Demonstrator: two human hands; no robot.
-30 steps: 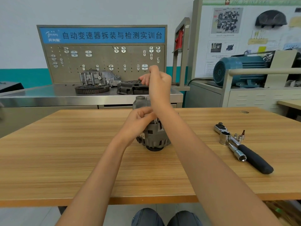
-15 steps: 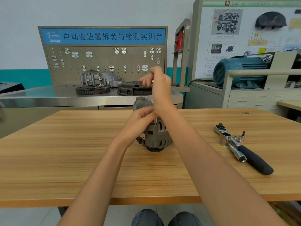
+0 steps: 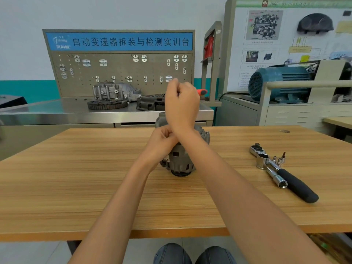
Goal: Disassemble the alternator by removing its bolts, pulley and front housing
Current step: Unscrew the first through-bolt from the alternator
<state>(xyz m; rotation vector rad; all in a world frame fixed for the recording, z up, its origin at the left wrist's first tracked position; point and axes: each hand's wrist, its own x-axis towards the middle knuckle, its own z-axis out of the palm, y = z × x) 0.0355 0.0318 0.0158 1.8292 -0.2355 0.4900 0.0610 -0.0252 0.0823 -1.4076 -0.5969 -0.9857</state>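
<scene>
Your alternator (image 3: 181, 159) stands on end near the middle of the wooden table (image 3: 76, 178), with most of its upper half hidden behind your crossed wrists. Only the ribbed lower housing, a dark ring at its base and a bolt head on its right shoulder show clearly.

Your left hand (image 3: 162, 141) is curled against the alternator's upper left side, fingers bent onto the housing; whether they wrap a part or only press on it is hidden by your right forearm.

Your right hand (image 3: 182, 103) is raised above the alternator, fist closed round a tool. Just its orange-red tip (image 3: 202, 91) pokes out to the right of the knuckles, and a small glint shows between the fingers. The tool's shaft and where it meets the alternator cannot be seen.

To the right, well apart from the alternator, lie a ratchet (image 3: 285, 174) with a black grip, a loose socket and a few small bits (image 3: 280, 159), which are too small to make out.

Your knees are cut off at the bottom edge.
</scene>
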